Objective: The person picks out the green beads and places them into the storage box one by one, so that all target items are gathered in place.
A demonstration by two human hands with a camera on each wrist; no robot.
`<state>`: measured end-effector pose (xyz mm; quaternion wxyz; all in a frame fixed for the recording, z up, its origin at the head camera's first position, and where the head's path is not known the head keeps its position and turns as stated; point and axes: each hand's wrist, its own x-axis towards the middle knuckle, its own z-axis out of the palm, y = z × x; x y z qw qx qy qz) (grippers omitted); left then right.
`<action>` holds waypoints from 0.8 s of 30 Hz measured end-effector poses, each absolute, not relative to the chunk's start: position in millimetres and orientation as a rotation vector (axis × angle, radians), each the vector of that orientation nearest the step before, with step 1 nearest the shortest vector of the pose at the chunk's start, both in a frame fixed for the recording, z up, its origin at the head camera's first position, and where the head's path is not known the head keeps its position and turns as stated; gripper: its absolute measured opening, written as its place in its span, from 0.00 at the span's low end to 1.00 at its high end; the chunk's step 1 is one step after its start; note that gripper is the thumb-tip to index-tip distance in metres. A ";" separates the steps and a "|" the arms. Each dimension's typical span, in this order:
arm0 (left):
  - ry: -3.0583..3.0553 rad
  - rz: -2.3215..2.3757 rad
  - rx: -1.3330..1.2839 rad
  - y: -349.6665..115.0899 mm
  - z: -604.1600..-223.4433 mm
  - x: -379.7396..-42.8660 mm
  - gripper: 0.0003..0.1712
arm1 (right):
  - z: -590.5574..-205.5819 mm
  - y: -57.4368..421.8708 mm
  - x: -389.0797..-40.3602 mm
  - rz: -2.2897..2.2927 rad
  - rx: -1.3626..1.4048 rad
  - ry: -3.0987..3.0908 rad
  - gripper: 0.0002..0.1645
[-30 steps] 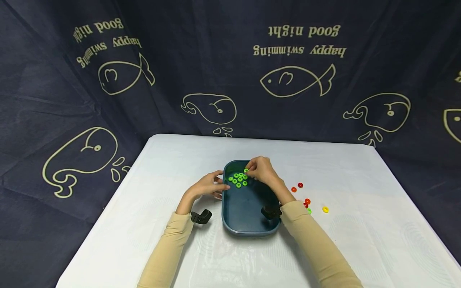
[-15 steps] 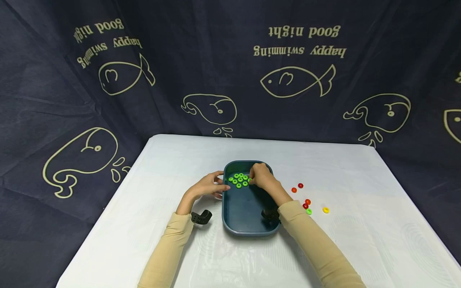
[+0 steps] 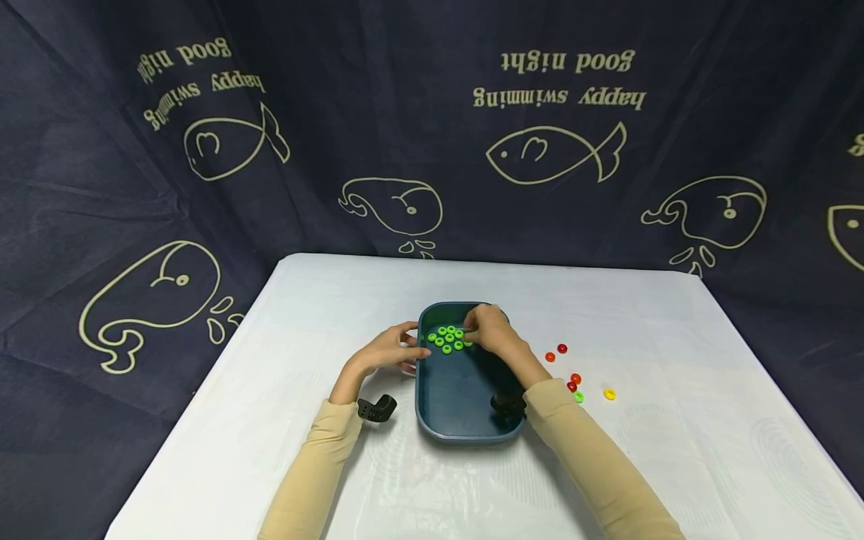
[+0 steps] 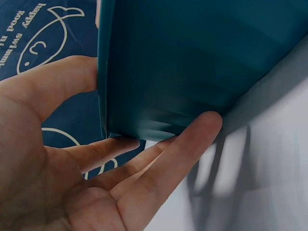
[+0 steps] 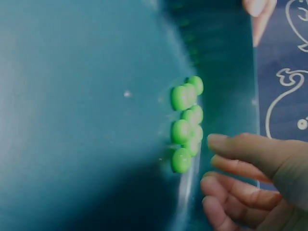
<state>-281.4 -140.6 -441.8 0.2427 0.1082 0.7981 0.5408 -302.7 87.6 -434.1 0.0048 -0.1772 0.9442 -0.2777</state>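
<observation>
A deep teal plastic tray (image 3: pixel 466 390) lies lengthwise in front of me. Its far left part holds a cluster of small green rings (image 3: pixel 450 338), seen edge-on as green rings (image 5: pixel 181 131) in the right wrist view. My left hand (image 3: pixel 390 348) grips the tray's left wall, thumb over the rim and fingers along the outside, as the left hand (image 4: pixel 120 173) shows in its wrist view. Inside the tray's far right, my right hand (image 3: pixel 490 328) hovers beside the nearest green ring. In its own view the right hand (image 5: pixel 255 178) has loosely bent fingers, thumb apart, holding nothing.
Right of the tray, loose on the white table (image 3: pixel 675 450), lie red rings (image 3: pixel 562 349), orange rings (image 3: pixel 550 357), a green ring (image 3: pixel 578 397) and a yellow ring (image 3: pixel 610 394). A dark curtain (image 3: pixel 432 135) with fish drawings hangs behind the table.
My right hand has lowered into the tray and let go of a green ring, which now lies at the right of the cluster. The left hand has stayed on the tray's wall.
</observation>
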 end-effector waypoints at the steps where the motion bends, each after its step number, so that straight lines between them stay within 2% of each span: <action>1: 2.182 1.477 0.303 -140.7 -441.9 -281.4 0.42 | -432.9 89.2 -302.3 -0.915 -0.601 2.957 0.13; 6: 2.180 1.477 0.303 -140.2 -442.7 -281.5 0.42 | -425.7 96.1 -301.1 -1.086 -0.732 2.954 0.14; 24: 2.191 1.468 0.293 -139.2 -443.6 -281.8 0.44 | -385.2 113.8 -292.5 -1.148 -0.560 3.048 0.14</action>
